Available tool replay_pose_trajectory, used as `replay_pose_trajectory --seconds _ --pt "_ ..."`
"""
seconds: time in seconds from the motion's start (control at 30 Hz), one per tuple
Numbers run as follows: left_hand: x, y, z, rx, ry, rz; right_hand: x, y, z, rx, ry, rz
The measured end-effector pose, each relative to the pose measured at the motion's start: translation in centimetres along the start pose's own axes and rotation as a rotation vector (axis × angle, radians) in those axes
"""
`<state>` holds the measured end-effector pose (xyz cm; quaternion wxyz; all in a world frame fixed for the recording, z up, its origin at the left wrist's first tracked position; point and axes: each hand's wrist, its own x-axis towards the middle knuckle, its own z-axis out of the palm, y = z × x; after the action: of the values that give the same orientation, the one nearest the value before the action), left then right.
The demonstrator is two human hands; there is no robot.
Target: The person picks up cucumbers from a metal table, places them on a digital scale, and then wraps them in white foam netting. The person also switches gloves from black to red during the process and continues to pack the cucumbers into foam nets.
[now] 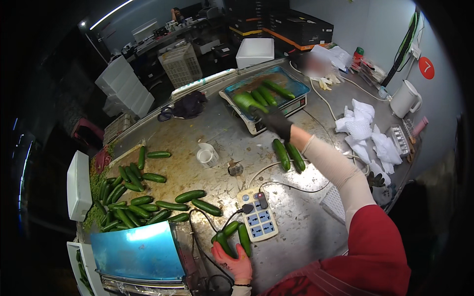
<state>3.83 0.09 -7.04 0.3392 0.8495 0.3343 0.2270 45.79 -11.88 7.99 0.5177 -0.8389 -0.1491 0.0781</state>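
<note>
My right hand point(271, 118), in a black glove, reaches over a scale point(298, 106) with a blue pan, gripping a motion-blurred green cucumber point(247, 101). Other cucumbers point(266, 96) lie in the pan beside it, and a pair point(281, 155) rests on the metal table below the scale. My left hand point(232, 259), in a pink-red glove, is closed on a cucumber point(222, 240) near the bottom centre, beside two more cucumbers and a power strip point(261, 227). Several loose cucumbers point(140, 212) are piled at the left, next to a blue-topped machine point(133, 246).
White foam boxes point(79, 185) stand along the left edge. Cables point(296, 185) cross the table around a white cup point(206, 154). A kettle point(402, 98) and crumpled foam nets point(358, 118) are at the right. Dark boxes point(296, 32) are stacked behind, and a person point(176, 15) is far back.
</note>
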Motion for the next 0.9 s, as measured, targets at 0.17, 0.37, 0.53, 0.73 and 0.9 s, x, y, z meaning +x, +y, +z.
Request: replay_pose_trajectory --seconds 0.17,0.37,0.53,0.73,0.9 --pt "0.0 0.0 0.6 0.001 -0.005 0.016 5.3 6.2 -8.0 -0.428 0.269 0.092" --pt "0.0 0.0 0.7 0.012 0.009 0.014 9.1 10.4 -8.1 -0.637 0.306 -0.008" --pt "0.0 0.0 0.7 0.028 0.013 0.007 7.6 8.6 -6.5 -1.009 0.497 -0.069" --pt "-0.1 0.2 0.6 0.024 0.005 -0.008 6.9 4.7 -2.6 -1.096 0.296 -0.263" --pt "0.0 0.5 0.5 0.01 -0.009 -0.006 8.6 3.4 -0.6 -1.157 0.118 -0.102"
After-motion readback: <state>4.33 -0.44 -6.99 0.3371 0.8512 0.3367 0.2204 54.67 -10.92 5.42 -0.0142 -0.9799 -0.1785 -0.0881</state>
